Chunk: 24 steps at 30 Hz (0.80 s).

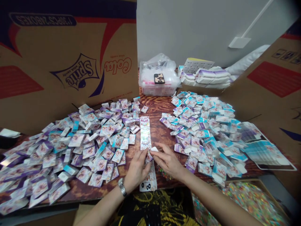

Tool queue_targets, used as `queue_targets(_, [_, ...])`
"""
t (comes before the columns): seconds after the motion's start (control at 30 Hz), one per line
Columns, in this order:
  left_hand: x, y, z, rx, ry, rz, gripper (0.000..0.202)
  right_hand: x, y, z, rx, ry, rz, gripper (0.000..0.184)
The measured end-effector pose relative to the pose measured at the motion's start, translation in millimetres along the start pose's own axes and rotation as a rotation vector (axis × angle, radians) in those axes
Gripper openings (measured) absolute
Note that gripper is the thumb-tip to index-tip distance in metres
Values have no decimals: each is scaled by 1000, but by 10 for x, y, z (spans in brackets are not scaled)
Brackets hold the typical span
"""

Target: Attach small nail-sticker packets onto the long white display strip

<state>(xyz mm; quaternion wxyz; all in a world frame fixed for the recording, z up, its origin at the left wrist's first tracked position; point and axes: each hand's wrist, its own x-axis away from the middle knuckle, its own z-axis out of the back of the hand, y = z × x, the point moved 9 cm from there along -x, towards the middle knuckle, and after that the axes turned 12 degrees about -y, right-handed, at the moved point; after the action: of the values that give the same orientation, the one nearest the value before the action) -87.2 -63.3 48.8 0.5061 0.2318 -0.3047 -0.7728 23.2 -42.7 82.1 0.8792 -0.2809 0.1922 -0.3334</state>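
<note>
Between my two hands, near the front of the table, is a small white and purple carton with its white flap up. My left hand grips it from the left with thumb and fingers. At its right side, the fingers of my right hand close on the flap end; the fingertips partly cover the carton. Under the hands lies a long strip of nail stickers, its lower end showing by the table edge. Several small colourful pieces lie beneath my right hand.
Heaps of small cartons cover the left and right of the table. Behind stands a plastic tub with a phone on top. Large cardboard boxes flank the table. At lower right is a box of colourful packets.
</note>
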Motion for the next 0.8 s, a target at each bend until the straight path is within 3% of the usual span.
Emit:
queue_targets(0.13, [24,0,-53,11,-38,10,51,5,1,-51,86,-107,46,26])
queue_targets(0.3, [0,100,-46,-46,-64,-42,57,-12,104,-183,-201,-305,-54,22])
queue_targets(0.5, [-40,126,62,39,-59,-27,59,-26,108,-10,-290,-107,-112,20])
queue_targets(0.7, [-45,149,74,106,-57,-19,54,-101,40,43,-349,-198,-66,21])
queue_targets(0.8, [-41,176,95,91,-42,-36,52,-97,96,101,-364,-87,-149,19])
